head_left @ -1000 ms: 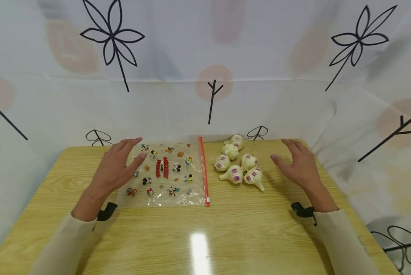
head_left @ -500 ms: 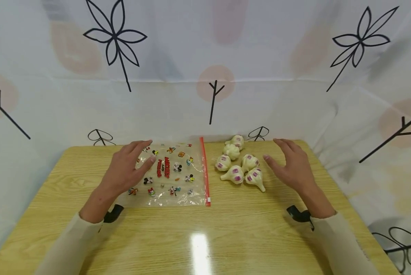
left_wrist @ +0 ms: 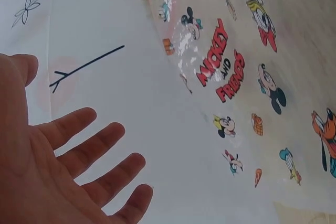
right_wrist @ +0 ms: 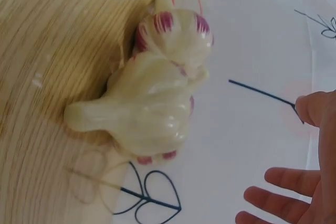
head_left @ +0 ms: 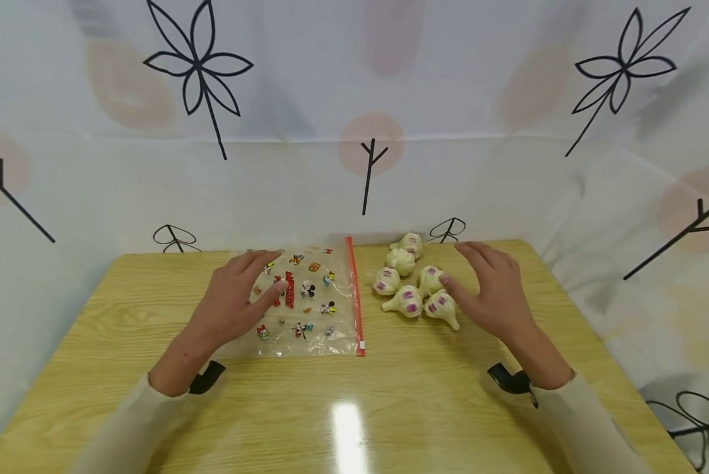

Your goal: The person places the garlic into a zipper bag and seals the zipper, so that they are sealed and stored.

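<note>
My left hand (head_left: 231, 299) hovers over the left part of a clear zip bag (head_left: 324, 339) printed with cartoon figures and red lettering. Its fingers are extended and hold nothing; the left wrist view shows the palm and spread fingers beside the bag (left_wrist: 247, 103). Several garlic bulbs (head_left: 410, 301), cream with purple patches, lie in a cluster right of the bag's red zip edge (head_left: 355, 296). Just right of them is my right hand (head_left: 493, 293), fingers relaxed, its thumb overlapping a bulb in the head view. In the right wrist view the garlic bulbs (right_wrist: 152, 103) sit apart from the fingers.
Everything lies on a light wood-grain table (head_left: 283, 415), with a bright light reflection near its front. A white cloth (head_left: 289, 178) with dark plant drawings hangs behind and at both sides. A black strap-like piece (head_left: 207, 377) shows at each wrist.
Both hands have moved inward toward each other. The left hand now covers more of the bag's middle, and the right hand is closer to the garlic. Bag and bulbs lie as before.
</note>
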Demonstrator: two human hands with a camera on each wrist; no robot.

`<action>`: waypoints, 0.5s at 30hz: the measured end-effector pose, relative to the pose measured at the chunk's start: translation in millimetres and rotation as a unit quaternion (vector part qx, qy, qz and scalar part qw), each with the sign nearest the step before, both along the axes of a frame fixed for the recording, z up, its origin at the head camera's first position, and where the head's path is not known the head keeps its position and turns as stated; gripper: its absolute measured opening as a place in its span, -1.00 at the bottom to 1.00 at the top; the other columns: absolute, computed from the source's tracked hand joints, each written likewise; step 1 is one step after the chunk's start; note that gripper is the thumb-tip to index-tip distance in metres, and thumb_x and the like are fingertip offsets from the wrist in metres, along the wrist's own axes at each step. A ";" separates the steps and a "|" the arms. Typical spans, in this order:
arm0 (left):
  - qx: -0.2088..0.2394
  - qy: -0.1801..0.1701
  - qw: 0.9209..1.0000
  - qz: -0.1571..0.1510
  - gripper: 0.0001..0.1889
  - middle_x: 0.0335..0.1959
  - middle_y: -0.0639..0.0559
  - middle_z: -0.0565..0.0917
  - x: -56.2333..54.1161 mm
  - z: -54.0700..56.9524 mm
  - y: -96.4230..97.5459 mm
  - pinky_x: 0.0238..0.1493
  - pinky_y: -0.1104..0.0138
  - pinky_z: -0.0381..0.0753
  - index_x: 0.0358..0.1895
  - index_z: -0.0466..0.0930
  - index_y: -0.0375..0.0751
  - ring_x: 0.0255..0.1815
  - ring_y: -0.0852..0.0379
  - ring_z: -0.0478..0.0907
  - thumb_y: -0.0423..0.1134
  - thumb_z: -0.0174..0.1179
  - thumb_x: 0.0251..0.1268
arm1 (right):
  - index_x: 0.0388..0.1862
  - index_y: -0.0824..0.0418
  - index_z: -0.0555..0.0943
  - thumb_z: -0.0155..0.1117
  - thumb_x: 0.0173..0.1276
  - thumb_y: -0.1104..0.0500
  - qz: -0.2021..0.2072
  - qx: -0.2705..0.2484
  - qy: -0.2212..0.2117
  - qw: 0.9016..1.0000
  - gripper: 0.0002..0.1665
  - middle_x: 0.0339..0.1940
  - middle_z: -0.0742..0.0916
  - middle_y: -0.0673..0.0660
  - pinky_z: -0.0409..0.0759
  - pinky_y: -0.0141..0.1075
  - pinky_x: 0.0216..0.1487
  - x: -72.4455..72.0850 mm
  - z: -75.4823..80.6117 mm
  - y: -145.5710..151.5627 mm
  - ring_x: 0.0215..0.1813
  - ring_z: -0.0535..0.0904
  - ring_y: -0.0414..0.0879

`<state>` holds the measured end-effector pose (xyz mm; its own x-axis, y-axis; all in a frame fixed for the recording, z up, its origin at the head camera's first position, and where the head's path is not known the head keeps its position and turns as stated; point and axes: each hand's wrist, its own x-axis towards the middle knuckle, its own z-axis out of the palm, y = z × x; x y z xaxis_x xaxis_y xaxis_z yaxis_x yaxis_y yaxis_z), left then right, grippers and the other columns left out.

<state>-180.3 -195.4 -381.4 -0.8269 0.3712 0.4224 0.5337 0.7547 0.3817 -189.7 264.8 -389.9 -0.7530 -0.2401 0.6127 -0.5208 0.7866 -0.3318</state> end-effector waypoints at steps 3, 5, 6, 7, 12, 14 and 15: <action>-0.002 -0.007 1.000 0.000 -0.40 0.46 -0.13 0.51 3.3 -0.3 4.6 0.39 -0.32 0.36 0.57 0.42 -0.07 0.47 -0.27 0.42 0.02 0.22 0.58 | 0.42 0.30 0.58 0.47 0.34 0.09 0.011 0.004 0.013 1.000 -0.30 0.35 0.63 0.37 0.24 0.44 0.37 2.3 -0.6 -4.6 0.36 0.48 0.41; -0.004 -0.009 1.000 0.000 -0.40 0.48 -0.11 0.50 4.7 -0.4 7.5 0.40 -0.32 0.35 0.57 0.42 -0.06 0.50 -0.25 0.40 0.03 0.22 0.58 | 0.41 0.31 0.59 0.46 0.33 0.10 0.021 0.005 0.020 1.000 -0.31 0.36 0.62 0.37 0.25 0.44 0.37 3.5 -1.0 -8.1 0.37 0.48 0.40; -0.005 -0.010 1.000 -0.002 -0.40 0.48 -0.10 0.50 5.2 -0.6 8.9 0.40 -0.32 0.35 0.57 0.42 -0.05 0.51 -0.24 0.39 0.04 0.22 0.58 | 0.41 0.31 0.59 0.46 0.33 0.10 0.025 0.006 0.023 0.999 -0.31 0.36 0.62 0.37 0.26 0.44 0.36 4.2 -1.1 -9.7 0.38 0.48 0.39; -0.006 -0.010 1.000 -0.003 -0.39 0.48 -0.10 0.50 5.6 -0.9 10.5 0.40 -0.31 0.35 0.56 0.43 -0.05 0.51 -0.23 0.39 0.06 0.22 0.58 | 0.40 0.32 0.59 0.45 0.32 0.11 0.029 0.007 0.026 0.999 -0.31 0.36 0.62 0.37 0.26 0.44 0.36 5.0 -1.5 -11.2 0.38 0.48 0.39; -0.009 -0.008 1.000 -0.012 -0.41 0.46 -0.07 0.52 8.4 -3.0 17.4 0.37 -0.31 0.38 0.56 0.44 0.00 0.52 -0.20 0.39 0.08 0.22 0.59 | 0.38 0.34 0.59 0.49 0.27 0.11 0.044 0.020 0.032 0.998 -0.29 0.35 0.63 0.36 0.29 0.43 0.35 9.0 -2.2 -18.6 0.37 0.49 0.36; -0.007 -0.009 1.000 -0.016 -0.41 0.46 -0.07 0.52 9.9 -3.7 20.1 0.37 -0.31 0.38 0.57 0.42 0.03 0.52 -0.20 0.39 0.07 0.22 0.58 | 0.36 0.34 0.60 0.51 0.26 0.10 0.050 0.023 0.035 0.998 -0.28 0.34 0.64 0.35 0.30 0.42 0.35 10.4 -2.5 -21.4 0.36 0.50 0.35; -0.005 -0.011 1.000 -0.017 -0.40 0.46 -0.07 0.52 10.7 -3.9 21.5 0.38 -0.31 0.37 0.57 0.42 0.04 0.52 -0.20 0.38 0.07 0.22 0.58 | 0.36 0.34 0.60 0.52 0.26 0.09 0.053 0.024 0.035 0.998 -0.28 0.35 0.64 0.35 0.30 0.41 0.36 11.2 -2.9 -22.6 0.36 0.50 0.35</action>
